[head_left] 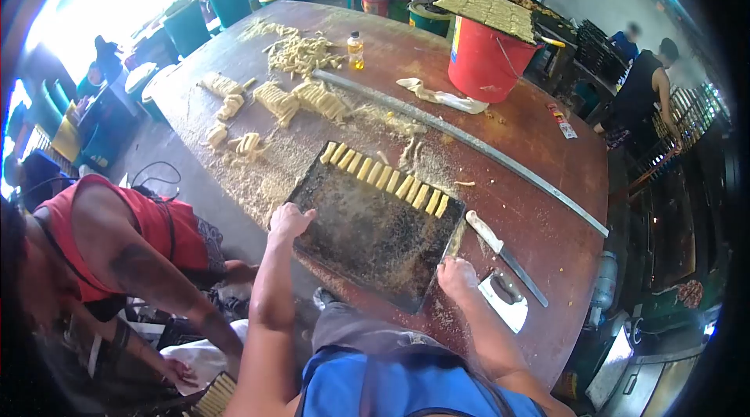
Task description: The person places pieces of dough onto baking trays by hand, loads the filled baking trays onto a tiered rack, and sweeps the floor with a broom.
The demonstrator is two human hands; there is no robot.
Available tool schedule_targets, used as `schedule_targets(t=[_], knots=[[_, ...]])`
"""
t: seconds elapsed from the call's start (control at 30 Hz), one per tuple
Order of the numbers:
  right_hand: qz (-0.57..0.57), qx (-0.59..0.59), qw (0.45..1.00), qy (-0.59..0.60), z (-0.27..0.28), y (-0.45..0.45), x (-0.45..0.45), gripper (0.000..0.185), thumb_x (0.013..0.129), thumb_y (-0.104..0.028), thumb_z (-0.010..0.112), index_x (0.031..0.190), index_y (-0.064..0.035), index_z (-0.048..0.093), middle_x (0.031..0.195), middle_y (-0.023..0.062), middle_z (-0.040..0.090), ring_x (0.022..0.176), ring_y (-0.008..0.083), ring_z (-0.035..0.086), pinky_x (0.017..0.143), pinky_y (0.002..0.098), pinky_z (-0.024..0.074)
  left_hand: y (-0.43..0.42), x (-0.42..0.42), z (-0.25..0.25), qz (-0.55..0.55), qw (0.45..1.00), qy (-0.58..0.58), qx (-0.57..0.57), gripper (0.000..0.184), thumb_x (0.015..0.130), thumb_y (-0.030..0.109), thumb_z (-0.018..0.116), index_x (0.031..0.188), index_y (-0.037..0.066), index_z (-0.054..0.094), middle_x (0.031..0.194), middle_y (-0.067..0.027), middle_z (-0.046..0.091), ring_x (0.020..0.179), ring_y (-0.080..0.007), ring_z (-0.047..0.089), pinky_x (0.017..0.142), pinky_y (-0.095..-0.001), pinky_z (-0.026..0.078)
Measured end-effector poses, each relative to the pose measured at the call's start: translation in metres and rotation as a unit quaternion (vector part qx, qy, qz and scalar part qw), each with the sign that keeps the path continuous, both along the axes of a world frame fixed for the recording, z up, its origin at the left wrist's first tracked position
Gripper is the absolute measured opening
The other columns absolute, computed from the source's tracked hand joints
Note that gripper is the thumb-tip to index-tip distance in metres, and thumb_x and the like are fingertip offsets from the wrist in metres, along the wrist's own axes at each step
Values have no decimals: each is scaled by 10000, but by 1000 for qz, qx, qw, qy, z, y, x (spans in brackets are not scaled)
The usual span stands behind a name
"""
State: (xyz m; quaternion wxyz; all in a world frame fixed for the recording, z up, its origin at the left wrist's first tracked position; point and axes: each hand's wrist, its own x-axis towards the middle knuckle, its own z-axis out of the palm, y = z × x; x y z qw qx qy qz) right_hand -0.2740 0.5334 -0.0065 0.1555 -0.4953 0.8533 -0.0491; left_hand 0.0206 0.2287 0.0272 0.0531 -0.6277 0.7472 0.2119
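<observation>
A blackened baking tray [363, 233] lies at the table's near edge, tilted a little in my view. One row of pale dough sticks [384, 176] lines its far side; its near part is bare dark metal. My left hand [291, 222] grips the tray's left edge, thumb over the rim. On the opposite edge my right hand [457, 275] is closed around the rim, its fingertips partly hidden. Just right of that hand lie a dough scraper [504, 304] with a dark handle and a knife [508, 257] with a white handle.
Beyond the tray are cut dough pieces [277, 102], a dough pile [301, 54], an oil bottle [355, 51], a long metal bar [469, 150], a cloth [441, 97] and a red bucket [486, 58] topped by a loaded tray. A person in red [133, 237] bends close on my left.
</observation>
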Motion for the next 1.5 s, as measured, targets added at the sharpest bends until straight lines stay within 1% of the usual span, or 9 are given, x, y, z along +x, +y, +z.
schedule_targets(t=[0.03, 0.13, 0.2, 0.43, 1.0, 1.17, 1.4, 1.47, 1.5], knots=[[1, -4, 1000, 0, 1, -1, 0, 357, 935, -316, 541, 1053, -2, 664, 934, 257, 683, 901, 410, 686, 829, 503, 547, 2, -2, 2, -1, 1000, -6, -12, 653, 822, 572, 679, 1048, -40, 711, 1110, -222, 695, 1089, -353, 651, 955, -426, 508], [-6, -16, 1000, -6, 5, 0, 1, 356, 935, -312, 539, 1043, 2, 667, 930, 258, 685, 896, 413, 686, 830, 504, 548, 3, -5, 2, 0, 1000, -19, -10, 645, 819, 563, 687, 1048, -40, 711, 1104, -231, 694, 1090, -358, 651, 952, -427, 512], [-15, -7, 1000, -10, 6, 1, 1, 347, 908, -311, 590, 1015, 10, 668, 921, 262, 680, 891, 425, 676, 835, 504, 538, 6, -7, 6, 1, 1000, -9, -5, 642, 818, 555, 693, 1052, -42, 709, 1104, -238, 691, 1082, -362, 654, 946, -426, 517], [-23, -4, 1000, -19, 7, 3, 1, 356, 910, -313, 589, 1033, 12, 667, 941, 266, 677, 919, 421, 671, 853, 501, 532, 9, -12, 16, -5, 1000, -23, 1, 634, 813, 549, 700, 1066, -32, 709, 1109, -237, 691, 1075, -358, 658, 938, -423, 522], [-58, 3, 998, -5, 14, -5, 8, 338, 907, -318, 592, 1004, -7, 682, 924, 272, 684, 889, 434, 679, 825, 510, 546, 10, -10, 14, -30, 999, -22, 2, 602, 833, 543, 684, 1058, -15, 720, 1117, -231, 690, 1087, -350, 654, 948, -427, 514], [-78, 23, 997, -15, 20, -9, 12, 356, 908, -340, 606, 1036, -16, 681, 960, 281, 680, 941, 433, 670, 866, 509, 532, 8, -6, 21, -39, 999, -26, 11, 584, 831, 544, 682, 1064, 9, 726, 1118, -213, 695, 1081, -344, 658, 935, -420, 520], [-107, 15, 994, -20, 24, -12, 13, 388, 896, -351, 619, 1068, -9, 682, 999, 266, 688, 961, 425, 668, 868, 502, 531, 6, -9, 16, -27, 999, -40, 5, 557, 836, 520, 677, 1060, 12, 728, 1109, -200, 702, 1066, -330, 670, 921, -419, 524], [-107, 17, 994, -21, 21, -10, 8, 422, 921, -358, 577, 1141, -12, 677, 1033, 255, 690, 994, 399, 668, 902, 476, 524, 9, -8, 20, -28, 999, -40, 8, 556, 841, 516, 673, 1071, 12, 726, 1114, -199, 702, 1072, -333, 668, 923, -416, 524], [-101, 24, 994, -26, 22, -11, 6, 431, 915, -364, 587, 1147, -11, 675, 1035, 247, 694, 1004, 396, 665, 910, 471, 520, 9, -7, 21, -25, 999, -39, 10, 555, 844, 513, 673, 1077, 12, 725, 1119, -202, 700, 1073, -334, 668, 923, -414, 525]])
